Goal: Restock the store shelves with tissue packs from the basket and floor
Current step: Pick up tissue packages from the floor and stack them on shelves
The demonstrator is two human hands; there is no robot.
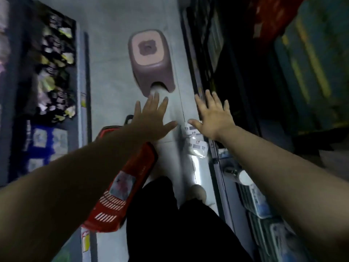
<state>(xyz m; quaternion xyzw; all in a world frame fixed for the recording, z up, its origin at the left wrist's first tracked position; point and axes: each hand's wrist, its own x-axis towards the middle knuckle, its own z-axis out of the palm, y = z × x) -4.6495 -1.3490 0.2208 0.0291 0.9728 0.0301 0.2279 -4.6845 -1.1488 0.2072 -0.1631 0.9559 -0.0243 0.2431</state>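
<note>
While both arms stretch fwd down a narrow shop aisle, seen from above, neither hand holds anything. The left hand (153, 120), centre of frame, and the right hand (213, 118), just right of centre, have fingers spread wide and palms down over the pale floor (109, 72). This reads as a reach or a balancing pose, not a grip.

Tissue packs (196, 146), a small clear-wrapped bundle w/ white labels, lie on the floor just below the right hand in the picture. They sit tight against the base of the right-hand shelf (219, 167), prob. dropped close to where they belong. The right thumb overlaps their top edge in view. The hand seems to hang above them w/o touching, but depth is hard to judge.

The red basket (111, 205) sits on the floor lower left of centre, beside the person's black-trousered leg (170, 214) and partly hidden under the left forearm, so w/in easy reach. A pale blurred item shows inside; can't tell if it's a tissue pack.

Lower right, the shelf carries blue-and-white packs (260, 201) in rows. At the left edge another shelf (56, 72) holds dark packets above and blue ones below, all blurred.

Upper centre, a brown-and-pink plastic stool (151, 61) stands beyond the hands, apart from both, prob. for reaching high shelves.

Restock looks unfinished: the floor packs are not yet shelved
</note>
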